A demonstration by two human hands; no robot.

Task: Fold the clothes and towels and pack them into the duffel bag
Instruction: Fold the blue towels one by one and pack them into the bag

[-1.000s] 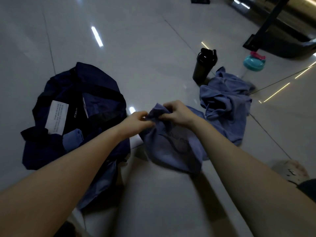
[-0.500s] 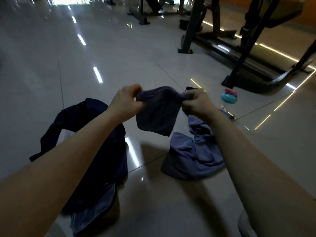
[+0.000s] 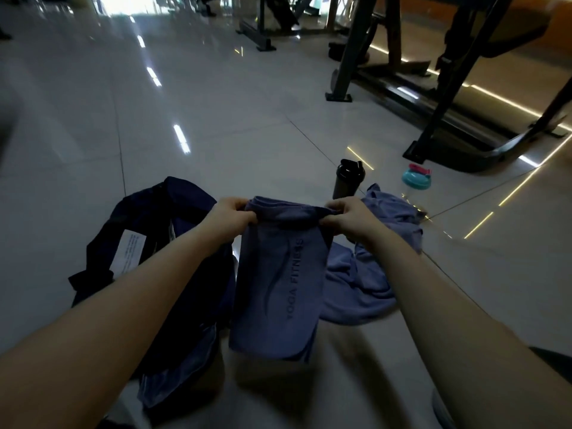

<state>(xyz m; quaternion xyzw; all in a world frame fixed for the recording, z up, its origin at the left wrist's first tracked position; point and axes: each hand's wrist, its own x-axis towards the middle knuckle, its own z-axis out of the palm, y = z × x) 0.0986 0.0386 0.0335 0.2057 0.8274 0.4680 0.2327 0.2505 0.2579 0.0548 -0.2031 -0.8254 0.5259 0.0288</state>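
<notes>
Gym floor (image 3: 278, 119): glossy grey tile with ceiling lights mirrored in strips, and the light is dim. All the task's things lie on this floor in front of the person.

Nearest: two bare forearms reach in from the lower corners of the view. At the near end of the duffel bag (image 3: 173, 243) a paler blue cloth (image 3: 182, 376) shows. It may be a packed piece or the bag's own lining; cannot tell.

Middle: the blue towel (image 3: 278, 289), printed YOGA FITNESS, hangs long-ways.
- The left hand (image 3: 233, 219) pinches one top corner and the right hand (image 3: 348, 221) the other.
- The hands are apart by the towel's width, both clamped on cloth, with the top hem slack between them.
- The lower edge shows several layers, so the towel looks doubled at least once.
- Whether that edge touches the floor cannot be told.

Left of the towel: the duffel bag is dark navy and slumped, with a white label (image 3: 128, 252) showing, and its mouth looks open. The towel is just beside the bag, not in it.

Right and a little farther: a crumpled blue garment (image 3: 371, 274) lies unfolded on the floor.

Beyond: a black shaker bottle (image 3: 348, 181) stands upright just behind the garment, with a teal bottle (image 3: 416, 179) near it. Farthest right are black machine frames (image 3: 448, 88).

Judgement: the task is partway.
- The towel is mid-fold and likely needs another fold before it goes into the bag.
- The garment is yet to be folded and packed.
- The bag is not closed.
</notes>
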